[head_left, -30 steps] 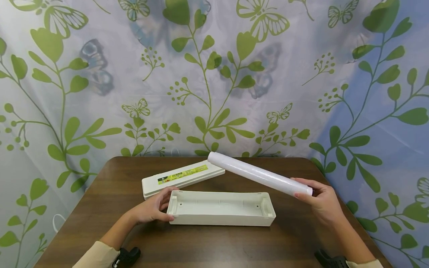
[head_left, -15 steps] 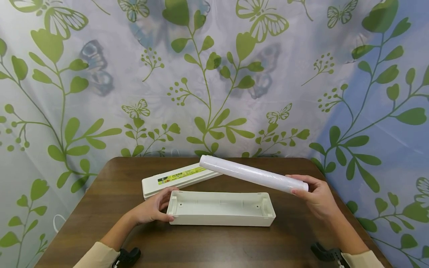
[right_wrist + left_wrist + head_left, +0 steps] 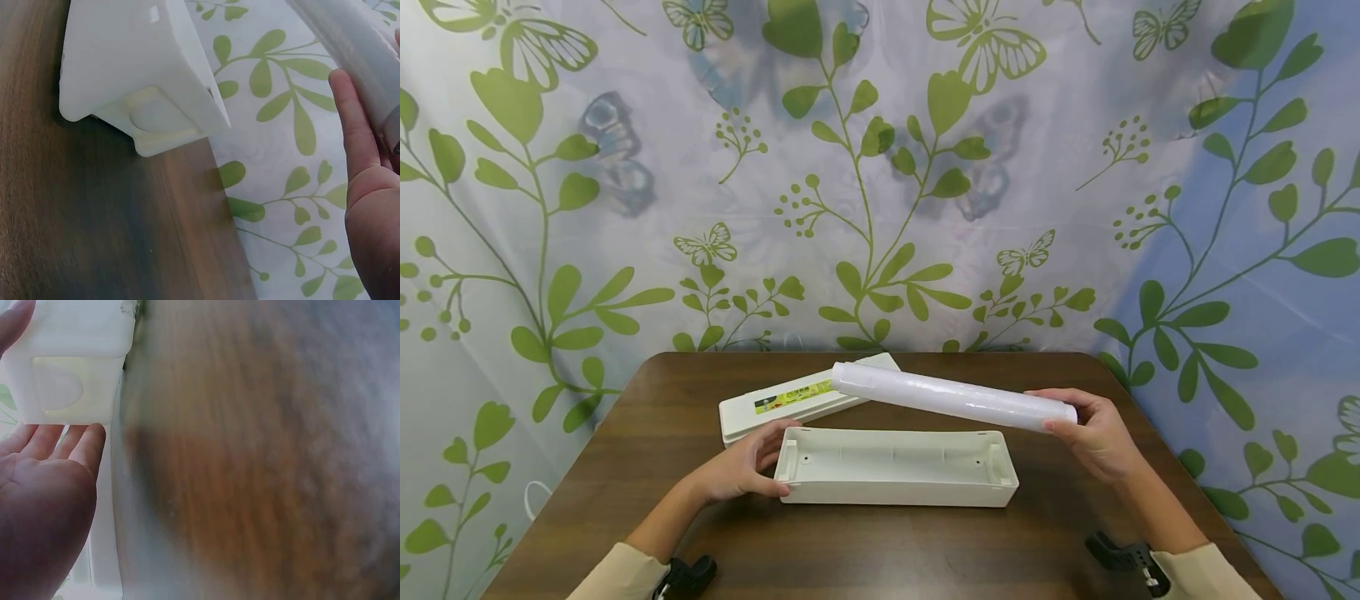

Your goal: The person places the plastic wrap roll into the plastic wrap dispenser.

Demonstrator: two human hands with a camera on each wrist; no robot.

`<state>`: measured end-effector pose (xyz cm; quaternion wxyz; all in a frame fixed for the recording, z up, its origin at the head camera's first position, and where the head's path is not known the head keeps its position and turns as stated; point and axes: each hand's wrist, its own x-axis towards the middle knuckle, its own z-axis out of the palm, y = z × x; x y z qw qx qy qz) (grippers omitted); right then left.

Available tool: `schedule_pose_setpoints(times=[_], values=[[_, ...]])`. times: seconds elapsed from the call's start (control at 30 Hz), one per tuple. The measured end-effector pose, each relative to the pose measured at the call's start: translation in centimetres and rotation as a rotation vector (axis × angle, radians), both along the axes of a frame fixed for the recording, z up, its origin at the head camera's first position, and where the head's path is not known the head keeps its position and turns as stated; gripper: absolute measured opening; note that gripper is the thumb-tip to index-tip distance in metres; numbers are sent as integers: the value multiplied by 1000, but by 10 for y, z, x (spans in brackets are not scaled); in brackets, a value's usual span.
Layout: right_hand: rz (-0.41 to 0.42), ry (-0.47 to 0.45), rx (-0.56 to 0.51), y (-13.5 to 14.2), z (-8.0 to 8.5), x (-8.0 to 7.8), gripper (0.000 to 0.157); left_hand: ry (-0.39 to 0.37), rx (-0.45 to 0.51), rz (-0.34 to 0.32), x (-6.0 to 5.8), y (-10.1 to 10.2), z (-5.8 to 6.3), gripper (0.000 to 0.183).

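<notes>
An open white plastic box [image 3: 895, 492] lies lengthwise on the table, its long trough facing up. My left hand [image 3: 745, 462] grips its left end, thumb on the near corner and fingers behind. In the left wrist view the fingers [image 3: 87, 447] touch the box's end wall [image 3: 62, 390]. A roll of plastic wrap [image 3: 947, 395] hangs above and behind the box, slanting up to the left. At its right end, my right hand [image 3: 1097, 437] holds it between thumb and fingers. In the right wrist view the roll [image 3: 356, 50] is apart from the box [image 3: 125, 56].
Behind the box lies its white lid [image 3: 737, 415] with a green label [image 3: 793, 396], partly hidden by the roll. The brown wooden table [image 3: 880, 550] ends at a patterned curtain [image 3: 880, 167]. Black wrist mounts [image 3: 685, 575] sit on both wrists.
My right hand has moved left, carrying the roll; the roll's far end is lower and now crosses more of the lid. The left hand and the box have stayed in place.
</notes>
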<state>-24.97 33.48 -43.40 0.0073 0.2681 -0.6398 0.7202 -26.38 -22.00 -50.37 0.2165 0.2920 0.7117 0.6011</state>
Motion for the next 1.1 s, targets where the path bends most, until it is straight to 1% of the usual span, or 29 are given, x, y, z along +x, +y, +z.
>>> schedule_pose_setpoints(times=[0.2,0.43,0.63,0.83,1.1], values=[[41,26,-1,-5,-6,-6,41,-7,20,-1,0,0,2,99],[69,-2,-17,-12,-13,-10,41,-31,48,-38,1,-2,3,101],[93,-28,-23,-18,-15,-11,40,-35,56,-42,2,-2,3,101],[122,-34,-42,-23,-17,-13,41,-45,56,-46,3,-2,4,100],[181,-52,-33,-25,-18,-16,41,-31,58,-56,2,-2,3,95]])
